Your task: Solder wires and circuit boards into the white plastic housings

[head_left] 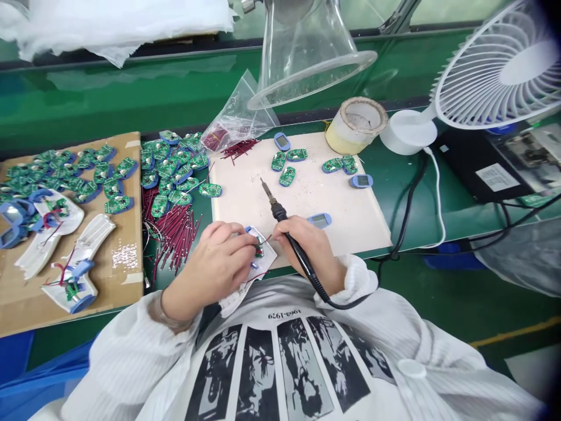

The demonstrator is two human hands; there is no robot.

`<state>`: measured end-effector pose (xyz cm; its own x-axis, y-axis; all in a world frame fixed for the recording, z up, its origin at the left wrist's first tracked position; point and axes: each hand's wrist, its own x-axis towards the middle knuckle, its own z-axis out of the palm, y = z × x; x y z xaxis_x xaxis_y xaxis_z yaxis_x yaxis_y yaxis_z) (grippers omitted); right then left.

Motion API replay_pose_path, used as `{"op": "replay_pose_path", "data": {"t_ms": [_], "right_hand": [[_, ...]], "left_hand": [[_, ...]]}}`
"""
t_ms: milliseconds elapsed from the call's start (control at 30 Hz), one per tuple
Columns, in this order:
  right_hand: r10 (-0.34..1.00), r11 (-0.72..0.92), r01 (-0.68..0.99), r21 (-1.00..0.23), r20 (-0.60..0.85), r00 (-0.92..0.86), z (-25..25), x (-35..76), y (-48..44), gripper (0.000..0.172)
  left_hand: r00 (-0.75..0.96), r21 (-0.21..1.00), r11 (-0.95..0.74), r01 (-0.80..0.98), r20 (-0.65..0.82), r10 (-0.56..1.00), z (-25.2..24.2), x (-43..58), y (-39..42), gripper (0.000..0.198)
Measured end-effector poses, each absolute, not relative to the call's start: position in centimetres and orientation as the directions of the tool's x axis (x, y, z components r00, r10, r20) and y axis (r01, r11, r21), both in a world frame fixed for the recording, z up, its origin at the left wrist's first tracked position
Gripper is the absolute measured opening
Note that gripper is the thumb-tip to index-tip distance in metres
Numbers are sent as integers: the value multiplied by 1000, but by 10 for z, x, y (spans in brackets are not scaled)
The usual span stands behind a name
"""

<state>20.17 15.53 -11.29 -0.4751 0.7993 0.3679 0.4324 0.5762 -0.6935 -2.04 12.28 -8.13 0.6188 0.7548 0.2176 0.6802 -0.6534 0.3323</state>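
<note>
My left hand (219,257) is closed on a white plastic part (267,257) with a small green circuit board and red wires on it, at the near edge of a beige mat (342,210). My right hand (309,245) grips a black soldering iron (280,213); its tip points up and away over the mat, and its cord runs back across my sleeve. A red wire end shows between the two hands.
A pile of green boards (170,169) and loose red wires (175,234) lie left of the mat. Cardboard (123,263) holds more boards and white parts. A tape roll (357,123), a white fan (495,64), a clear funnel hood (307,58) and black cables (407,210) stand behind and right.
</note>
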Motion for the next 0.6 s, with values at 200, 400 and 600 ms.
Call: {"op": "replay_pose_path", "data": {"t_ms": [200, 400, 600], "right_hand": [[793, 594, 389, -705, 429, -434, -123, 203, 152, 13], [766, 633, 391, -669, 467, -442, -120, 217, 151, 15], [739, 674, 547, -496, 454, -498, -119, 286, 156, 22]], "left_hand": [[456, 622, -427, 656, 124, 881, -67, -5, 135, 21], [366, 626, -381, 681, 160, 917, -89, 18, 145, 9], [398, 616, -422, 664, 187, 898, -91, 20, 144, 10]]}}
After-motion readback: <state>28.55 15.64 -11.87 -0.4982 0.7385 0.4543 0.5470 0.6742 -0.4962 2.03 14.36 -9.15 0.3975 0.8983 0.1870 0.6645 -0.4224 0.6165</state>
